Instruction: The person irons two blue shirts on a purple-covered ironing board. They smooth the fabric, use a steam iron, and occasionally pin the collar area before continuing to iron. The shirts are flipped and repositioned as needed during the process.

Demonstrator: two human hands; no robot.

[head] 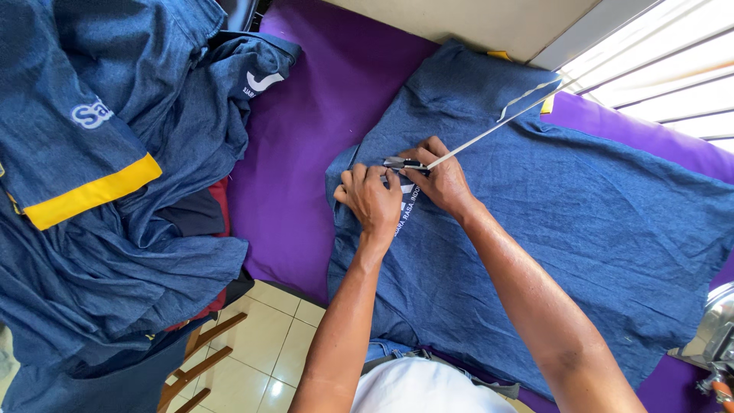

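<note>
L hand (372, 197) presses flat on the denim shirt (535, 206) spread over the purple pad (306, 130), R hand (442, 180) pinching a small tool (399, 163) w/ white strip (489, 130) at the print; slip could nick fabric or fingers.

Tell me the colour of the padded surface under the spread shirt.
Purple surface, seen in the head view.
</note>
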